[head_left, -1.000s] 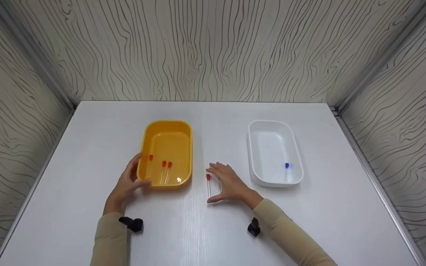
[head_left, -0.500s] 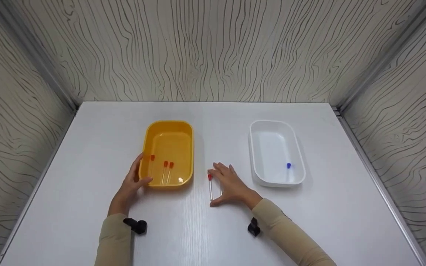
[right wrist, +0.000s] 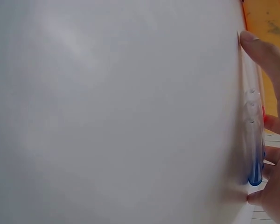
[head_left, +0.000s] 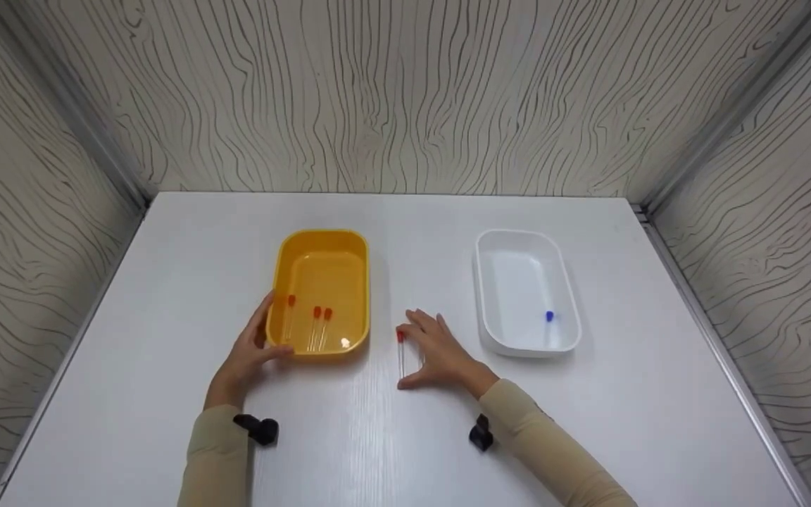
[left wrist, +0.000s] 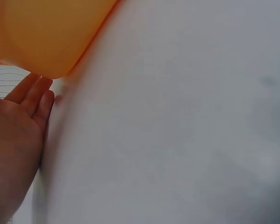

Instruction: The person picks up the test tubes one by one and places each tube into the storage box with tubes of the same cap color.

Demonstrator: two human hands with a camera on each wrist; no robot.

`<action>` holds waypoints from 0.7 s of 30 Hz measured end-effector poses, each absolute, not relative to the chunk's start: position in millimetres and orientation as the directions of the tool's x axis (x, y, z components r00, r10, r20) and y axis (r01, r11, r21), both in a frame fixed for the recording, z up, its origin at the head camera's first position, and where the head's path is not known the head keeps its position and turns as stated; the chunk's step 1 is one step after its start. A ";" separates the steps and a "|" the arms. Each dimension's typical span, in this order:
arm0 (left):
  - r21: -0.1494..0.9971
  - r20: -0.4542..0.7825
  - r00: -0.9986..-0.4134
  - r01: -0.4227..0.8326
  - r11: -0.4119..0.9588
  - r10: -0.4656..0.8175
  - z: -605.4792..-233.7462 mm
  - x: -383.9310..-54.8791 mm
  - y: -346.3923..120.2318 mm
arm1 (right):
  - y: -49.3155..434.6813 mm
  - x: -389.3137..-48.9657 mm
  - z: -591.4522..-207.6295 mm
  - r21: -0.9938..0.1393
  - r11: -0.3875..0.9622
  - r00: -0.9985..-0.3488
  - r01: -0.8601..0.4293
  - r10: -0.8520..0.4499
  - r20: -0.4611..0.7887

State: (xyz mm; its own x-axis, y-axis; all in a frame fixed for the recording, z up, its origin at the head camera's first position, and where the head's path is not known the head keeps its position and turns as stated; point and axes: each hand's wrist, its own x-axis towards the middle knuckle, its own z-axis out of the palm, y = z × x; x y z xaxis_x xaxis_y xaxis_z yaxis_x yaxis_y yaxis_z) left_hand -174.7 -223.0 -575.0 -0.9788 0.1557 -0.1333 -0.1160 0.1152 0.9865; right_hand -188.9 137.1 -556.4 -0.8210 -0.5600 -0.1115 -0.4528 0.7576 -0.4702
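Observation:
In the head view my right hand (head_left: 441, 352) spans a clear test tube with a red cap (head_left: 400, 359) lengthwise, index finger at the cap and thumb at the other end. Under that hand, the right wrist view shows several more clear tubes with blue at the end (right wrist: 255, 175) lying on the table. My left hand (head_left: 247, 352) holds the near left corner of a yellow tray (head_left: 365, 282), thumb at the front rim and fingers along the side. Inside the tray lie three red-capped tubes (head_left: 317, 324).
A white tray (head_left: 486, 310) stands to the right, with one blue-capped tube (head_left: 550, 320) in it. The white table (head_left: 419, 232) ends at a patterned wall (head_left: 377, 98) behind, with more walls at both sides. Small black devices (head_left: 261, 429) sit at the wrists.
My right index finger has closed in on the red cap, and the thumb is at the tube's near end. The left hand stays at the yellow tray. The view has shifted slightly.

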 end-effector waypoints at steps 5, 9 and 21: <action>0.985 -0.145 -0.978 -0.127 0.120 0.153 -574.5 -175.0 -222.8 | 135.9 -189.8 -554.5 -0.477 0.753 -0.823 -0.454 -0.559 -0.098; 0.982 -0.163 -0.977 -0.146 0.121 0.140 -574.8 -173.8 -222.3 | 135.0 -190.3 -550.7 -0.491 0.743 -0.824 -0.456 -0.561 -0.084; 0.977 -0.195 -0.972 -0.181 0.114 0.131 -573.4 -173.1 -221.4 | 131.0 -190.4 -536.1 -0.554 0.699 -0.829 -0.453 -0.558 -0.027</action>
State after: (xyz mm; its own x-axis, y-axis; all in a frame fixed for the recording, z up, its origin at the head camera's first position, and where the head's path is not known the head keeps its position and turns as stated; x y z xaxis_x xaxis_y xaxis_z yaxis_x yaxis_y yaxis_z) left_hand -173.1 -221.4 -573.4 -0.9719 0.1315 -0.1954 -0.1810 0.1139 0.9769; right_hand -190.4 131.0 -536.1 -0.8292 -0.5584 -0.0266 -0.4527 0.6986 -0.5542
